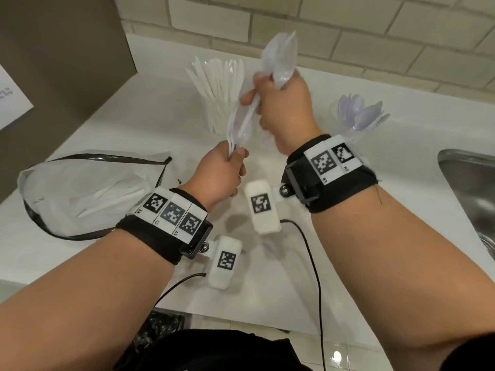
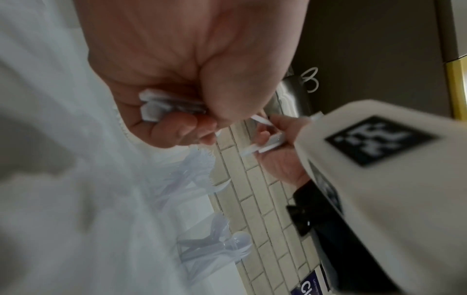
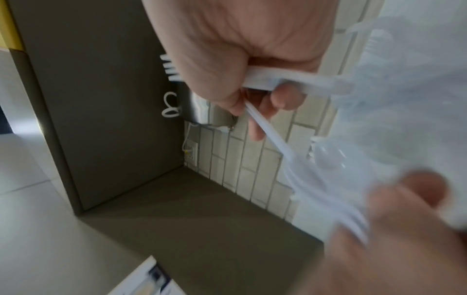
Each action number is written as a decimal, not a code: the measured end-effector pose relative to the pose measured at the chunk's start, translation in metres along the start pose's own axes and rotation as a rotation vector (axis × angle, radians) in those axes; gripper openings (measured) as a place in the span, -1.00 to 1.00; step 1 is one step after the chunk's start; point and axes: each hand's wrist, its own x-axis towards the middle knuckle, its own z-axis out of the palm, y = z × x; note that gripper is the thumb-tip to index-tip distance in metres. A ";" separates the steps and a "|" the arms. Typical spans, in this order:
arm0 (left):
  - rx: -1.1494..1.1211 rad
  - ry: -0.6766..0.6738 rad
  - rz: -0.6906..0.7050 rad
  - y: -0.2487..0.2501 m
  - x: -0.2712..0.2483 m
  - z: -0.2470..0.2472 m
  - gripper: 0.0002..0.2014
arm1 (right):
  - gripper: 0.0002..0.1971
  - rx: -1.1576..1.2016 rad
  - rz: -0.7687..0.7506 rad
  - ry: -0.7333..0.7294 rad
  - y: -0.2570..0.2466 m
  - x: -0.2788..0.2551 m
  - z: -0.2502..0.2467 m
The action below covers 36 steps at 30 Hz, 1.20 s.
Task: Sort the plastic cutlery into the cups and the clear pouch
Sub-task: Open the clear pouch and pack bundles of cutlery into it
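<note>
Above the white counter (image 1: 150, 121), my left hand (image 1: 235, 156) grips a small bunch of white plastic cutlery (image 1: 235, 124) by one end; its curled fingers (image 2: 177, 127) show in the left wrist view. My right hand (image 1: 257, 100) is higher. It grips a bunch of spoons and forks (image 1: 281, 57) in its fist, and its thumb and finger pinch the handle of one white piece (image 3: 267, 135) that runs down into the left hand's bunch. A clear cup of knives (image 1: 217, 87) stands behind the hands. The cup of spoons (image 1: 356, 113) is to the right. The clear pouch (image 1: 80, 188) lies open at the left with a few white pieces inside.
A steel sink (image 1: 471, 188) is set into the counter at the right. A brown panel (image 1: 61, 49) and a sheet of paper (image 1: 10, 97) bound the left side. The tiled wall (image 1: 348, 30) is behind the cups. Black cables (image 1: 313, 263) hang from both wrist cameras.
</note>
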 end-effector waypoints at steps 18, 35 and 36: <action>-0.176 0.060 -0.035 0.010 0.002 -0.030 -0.83 | -0.57 0.027 -0.026 0.298 0.055 0.092 -0.028; -0.166 0.009 -0.031 0.012 0.010 -0.012 -0.80 | -0.64 -0.781 -0.293 -0.020 0.067 0.103 -0.034; -0.170 0.002 -0.028 0.012 0.010 -0.010 -0.80 | -0.63 -0.811 -0.295 -0.057 0.067 0.102 -0.034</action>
